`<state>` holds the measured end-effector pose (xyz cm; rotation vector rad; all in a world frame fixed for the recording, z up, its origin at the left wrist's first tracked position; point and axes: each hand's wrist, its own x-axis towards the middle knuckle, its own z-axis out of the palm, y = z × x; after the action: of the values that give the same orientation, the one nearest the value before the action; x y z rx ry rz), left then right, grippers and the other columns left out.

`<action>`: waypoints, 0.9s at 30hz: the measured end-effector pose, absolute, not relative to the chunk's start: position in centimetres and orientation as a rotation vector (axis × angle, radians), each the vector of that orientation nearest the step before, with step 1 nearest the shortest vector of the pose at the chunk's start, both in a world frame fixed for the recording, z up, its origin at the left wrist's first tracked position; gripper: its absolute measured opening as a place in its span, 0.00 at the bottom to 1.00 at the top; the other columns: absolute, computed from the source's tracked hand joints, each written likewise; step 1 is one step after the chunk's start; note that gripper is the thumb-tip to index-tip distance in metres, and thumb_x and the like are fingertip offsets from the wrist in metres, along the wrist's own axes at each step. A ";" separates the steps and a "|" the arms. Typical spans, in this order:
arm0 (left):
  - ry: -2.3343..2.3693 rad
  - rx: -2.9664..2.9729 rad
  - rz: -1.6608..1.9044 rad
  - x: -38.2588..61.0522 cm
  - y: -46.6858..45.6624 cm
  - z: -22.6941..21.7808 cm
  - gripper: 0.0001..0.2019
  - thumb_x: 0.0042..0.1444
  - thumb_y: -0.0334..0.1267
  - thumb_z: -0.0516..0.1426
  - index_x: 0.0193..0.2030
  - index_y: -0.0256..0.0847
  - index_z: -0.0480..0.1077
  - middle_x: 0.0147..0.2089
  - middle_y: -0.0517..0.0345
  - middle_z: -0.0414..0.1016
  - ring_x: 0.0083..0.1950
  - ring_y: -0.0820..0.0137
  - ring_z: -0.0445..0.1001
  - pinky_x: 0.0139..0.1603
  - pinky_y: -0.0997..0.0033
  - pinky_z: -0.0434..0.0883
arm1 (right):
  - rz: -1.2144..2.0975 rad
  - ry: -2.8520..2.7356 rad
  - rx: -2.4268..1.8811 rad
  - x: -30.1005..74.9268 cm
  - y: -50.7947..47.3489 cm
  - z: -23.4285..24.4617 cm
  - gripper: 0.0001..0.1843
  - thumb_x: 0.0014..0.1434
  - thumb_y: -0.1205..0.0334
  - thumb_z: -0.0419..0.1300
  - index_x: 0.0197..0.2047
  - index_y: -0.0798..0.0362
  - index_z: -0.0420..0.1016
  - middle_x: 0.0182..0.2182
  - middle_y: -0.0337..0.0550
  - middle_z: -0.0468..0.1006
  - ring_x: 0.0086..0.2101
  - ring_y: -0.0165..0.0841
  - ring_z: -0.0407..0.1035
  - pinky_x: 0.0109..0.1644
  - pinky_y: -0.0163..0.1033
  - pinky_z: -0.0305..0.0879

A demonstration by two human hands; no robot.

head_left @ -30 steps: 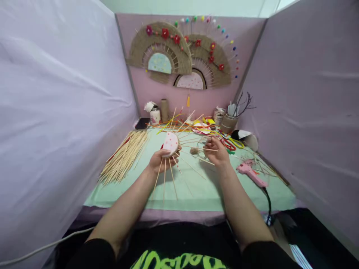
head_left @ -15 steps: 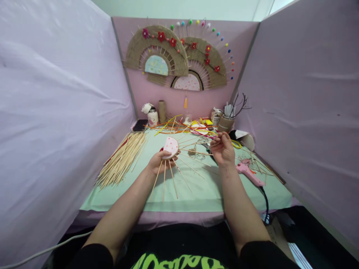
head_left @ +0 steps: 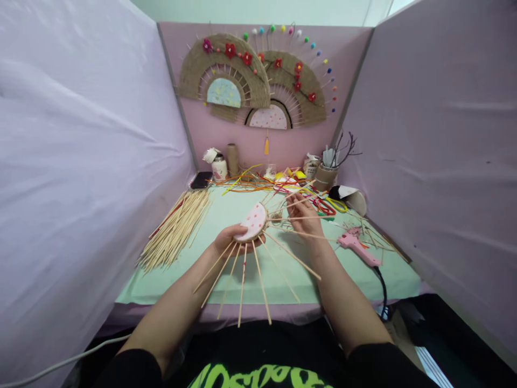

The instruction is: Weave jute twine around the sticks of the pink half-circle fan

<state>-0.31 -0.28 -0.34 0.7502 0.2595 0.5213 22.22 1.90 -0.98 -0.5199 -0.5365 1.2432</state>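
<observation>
My left hand (head_left: 234, 240) grips a half-round piece covered in pink dotted cloth (head_left: 253, 222), thumb on top and fingers underneath. Thin wooden sticks (head_left: 264, 288) fan out from its curved edge, some toward me and some to the right. One stick has red marks. Beyond the right-hand sticks is my right hand (head_left: 302, 214), its fingers curled together; sticks cross in front of it, and whatever it may pinch is too small to make out. A small ball of twine (head_left: 277, 215) lies on the table between the piece and my right hand, partly behind sticks.
A pile of loose sticks (head_left: 175, 229) lies at left. On the right are a pink glue gun (head_left: 359, 248) with a black cord and stick scraps. Coloured pipe cleaners (head_left: 242, 184), a phone (head_left: 201, 180) and jars line the back. Two decorated fans (head_left: 226, 67) hang on the back panel.
The dotted piece has turned and shifted slightly right, so its sticks swing round toward me and across my right forearm. My right hand has moved left, in behind the sticks.
</observation>
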 end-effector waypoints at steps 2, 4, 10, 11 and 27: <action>0.224 0.795 0.457 -0.1 -0.6 -0.6 0.21 0.42 0.36 0.61 0.44 0.28 0.71 0.34 0.41 0.77 0.22 0.75 0.66 0.18 0.79 0.55 | 1.261 -0.577 -0.543 21.6 1.9 -1.3 0.11 0.48 0.73 0.65 0.36 0.51 0.76 0.37 0.38 0.81 0.41 0.28 0.76 0.46 0.31 0.73; 0.213 0.793 0.451 0.4 -0.9 -0.8 0.22 0.42 0.36 0.62 0.45 0.28 0.71 0.35 0.40 0.77 0.24 0.74 0.68 0.19 0.78 0.57 | 1.264 -0.585 -0.564 21.4 2.0 -1.6 0.11 0.48 0.73 0.66 0.36 0.51 0.75 0.37 0.39 0.81 0.42 0.29 0.75 0.47 0.33 0.73; 0.240 0.792 0.493 1.6 -1.7 -1.2 0.21 0.45 0.40 0.65 0.45 0.31 0.72 0.44 0.40 0.77 0.34 0.72 0.72 0.32 0.76 0.67 | 1.185 -0.507 -0.587 22.2 2.7 -2.4 0.11 0.47 0.75 0.65 0.33 0.51 0.75 0.35 0.37 0.81 0.40 0.27 0.75 0.49 0.32 0.72; 0.238 0.799 0.479 1.7 -1.7 -1.3 0.21 0.45 0.40 0.66 0.45 0.31 0.72 0.45 0.41 0.77 0.35 0.72 0.72 0.33 0.75 0.67 | 1.189 -0.512 -0.585 22.2 2.7 -2.4 0.11 0.47 0.75 0.65 0.33 0.51 0.75 0.34 0.37 0.81 0.40 0.26 0.76 0.48 0.31 0.72; 0.539 0.696 0.813 3.3 0.6 1.9 0.08 0.55 0.31 0.57 0.40 0.30 0.72 0.33 0.48 0.79 0.31 0.67 0.77 0.37 0.66 0.73 | 1.253 -0.782 -0.564 16.6 7.4 1.7 0.17 0.41 0.70 0.69 0.37 0.53 0.75 0.34 0.40 0.82 0.35 0.30 0.76 0.44 0.38 0.72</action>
<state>3.34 0.58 1.89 0.6963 0.5391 0.8133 16.60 7.41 1.73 -0.5637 -0.7819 1.2533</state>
